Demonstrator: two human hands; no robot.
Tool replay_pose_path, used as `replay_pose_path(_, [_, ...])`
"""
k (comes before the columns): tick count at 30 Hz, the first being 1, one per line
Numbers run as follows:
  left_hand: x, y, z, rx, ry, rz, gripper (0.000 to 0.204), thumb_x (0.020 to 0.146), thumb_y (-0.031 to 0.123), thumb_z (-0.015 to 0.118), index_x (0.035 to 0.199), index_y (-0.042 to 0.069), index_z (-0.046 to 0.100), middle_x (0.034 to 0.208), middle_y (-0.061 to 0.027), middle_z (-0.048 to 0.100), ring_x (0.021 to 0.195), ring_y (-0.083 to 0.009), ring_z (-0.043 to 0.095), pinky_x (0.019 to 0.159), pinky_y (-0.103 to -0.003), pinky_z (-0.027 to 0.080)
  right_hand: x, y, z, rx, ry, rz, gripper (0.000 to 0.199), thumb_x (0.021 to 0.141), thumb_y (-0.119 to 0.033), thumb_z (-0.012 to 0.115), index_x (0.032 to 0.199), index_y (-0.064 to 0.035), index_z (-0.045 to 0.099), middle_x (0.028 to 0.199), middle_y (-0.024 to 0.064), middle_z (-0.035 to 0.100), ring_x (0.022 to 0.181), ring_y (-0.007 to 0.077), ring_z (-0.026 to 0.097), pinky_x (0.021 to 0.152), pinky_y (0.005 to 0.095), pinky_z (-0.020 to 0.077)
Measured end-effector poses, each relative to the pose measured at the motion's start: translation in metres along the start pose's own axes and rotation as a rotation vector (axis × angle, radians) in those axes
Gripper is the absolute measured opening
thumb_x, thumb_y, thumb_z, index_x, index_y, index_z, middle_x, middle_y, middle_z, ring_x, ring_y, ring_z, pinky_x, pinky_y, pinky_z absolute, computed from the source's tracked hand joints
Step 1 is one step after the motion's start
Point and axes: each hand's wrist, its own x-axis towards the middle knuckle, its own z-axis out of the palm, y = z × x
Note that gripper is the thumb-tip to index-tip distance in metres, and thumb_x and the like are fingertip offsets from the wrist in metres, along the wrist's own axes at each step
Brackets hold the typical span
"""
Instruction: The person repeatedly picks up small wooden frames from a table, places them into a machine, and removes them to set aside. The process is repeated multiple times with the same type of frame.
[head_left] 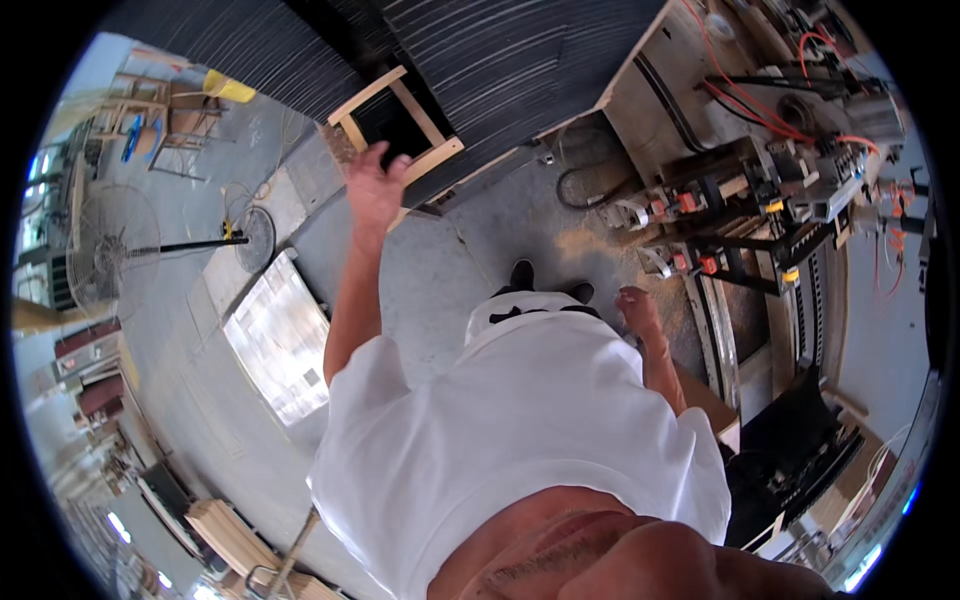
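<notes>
My left hand [375,188] is raised ahead of me with fingers and thumb apart, holding nothing that I can see. It is at the near side of a small rectangular wooden frame [418,112], overlapping it in the view; whether it touches the wood I cannot tell. The frame rests on a dark worktop [500,75] with a ribbed surface, over a black gap. Low at my right side hangs my right hand [638,308], its fingers loosely bent and nothing visible in them. It is nearest the machine on the right.
A machine [740,215] with clamps and orange hoses stands to the right, sawdust [590,240] beside it. On the left are a standing fan [110,250] and a shiny metal-looking sheet [283,340] on the floor. Timber boards [235,540] lie stacked at the lower left.
</notes>
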Motion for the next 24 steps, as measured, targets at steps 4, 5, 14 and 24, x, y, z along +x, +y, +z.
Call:
replay_pose_path(4, [0.010, 0.029, 0.008, 0.233, -0.141, 0.340, 0.051, 0.072, 0.021, 0.078, 0.117, 0.005, 0.063, 0.110, -0.0153, 0.065, 0.105, -0.0349, 0.057, 0.097, -0.043, 0.042, 0.018, -0.018, 0.009, 0.066, 0.039, -0.034, 0.030, 0.083, -0.014, 0.068, 0.111, -0.0021, 0.067, 0.096, 0.0182, 0.071, 0.091, 0.0254, 0.069, 0.079, 0.0342, 0.0535])
replay_pose_path(5, [0.001, 0.023, 0.018, 0.229, -0.175, 0.292, 0.050, 0.071, 0.020, 0.078, 0.117, 0.005, 0.063, 0.110, -0.0156, 0.065, 0.105, -0.0349, 0.058, 0.096, -0.044, 0.042, 0.009, -0.016, 0.006, 0.059, 0.019, 0.001, 0.030, 0.084, -0.014, 0.068, 0.111, -0.0016, 0.067, 0.097, 0.0185, 0.071, 0.092, 0.0252, 0.069, 0.079, 0.0340, 0.0535])
replay_pose_path(14, [0.007, 0.016, 0.034, 0.169, -0.238, 0.122, 0.051, 0.071, 0.016, 0.078, 0.119, 0.008, 0.062, 0.109, -0.0173, 0.065, 0.105, -0.0367, 0.059, 0.091, -0.044, 0.047, -0.051, 0.015, -0.005, 0.255, 0.170, 0.115, 0.027, 0.084, -0.013, 0.067, 0.109, -0.0024, 0.067, 0.094, 0.0153, 0.071, 0.088, 0.0222, 0.069, 0.077, 0.0336, 0.0532])
replay_pose_path(24, [-0.078, 0.124, 0.110, -0.160, -0.007, 0.241, 0.044, 0.085, 0.011, 0.070, 0.124, -0.006, 0.056, 0.121, -0.0188, 0.062, 0.105, -0.0291, 0.061, 0.091, -0.037, 0.048, -0.237, -0.020, -0.141, 0.129, 0.738, 0.128, 0.032, 0.084, -0.012, 0.067, 0.115, -0.0048, 0.064, 0.112, 0.0172, 0.065, 0.100, 0.0348, 0.063, 0.084, 0.0398, 0.0520])
